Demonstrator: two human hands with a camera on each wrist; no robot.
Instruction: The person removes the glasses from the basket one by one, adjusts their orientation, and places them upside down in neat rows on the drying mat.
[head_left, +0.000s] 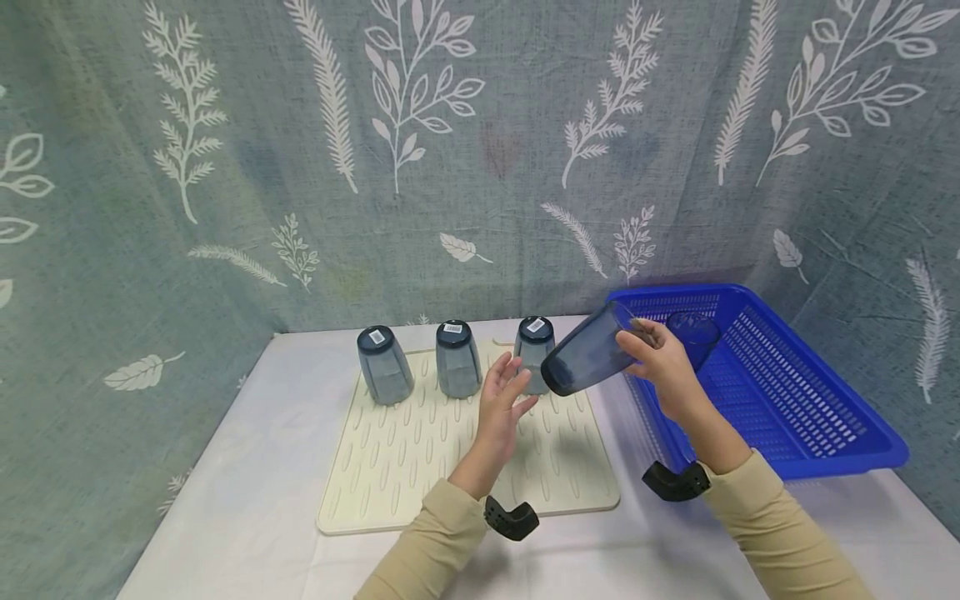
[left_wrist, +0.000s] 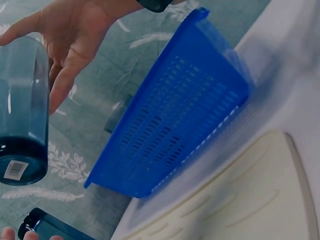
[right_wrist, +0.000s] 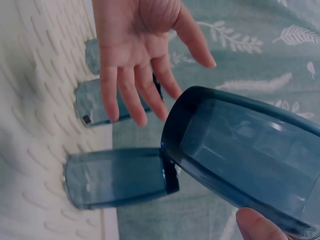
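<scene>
From the left, three smoky-blue, tapered glasses [head_left: 386, 371] stand upside down, labelled bases up, in a row along the back of a cream, ridged drying mat [head_left: 420, 471]; judging by that row, these look done. The left hand [head_left: 499, 410] comes next, its fingers spread and holding nothing, in front of the rightmost of them. Just beyond its fingertips is the low, dark base of another smoky-blue glass [head_left: 588, 354], tilted in the air over the mat's right side; I cannot tell whether they touch. The right hand [head_left: 662, 365] pinches that glass near its raised rim, so this one seems midway. Farthest right, a blue, slotted plastic basket [head_left: 787, 429] holds one more blue glass [head_left: 696, 333], apparently left to do.
</scene>
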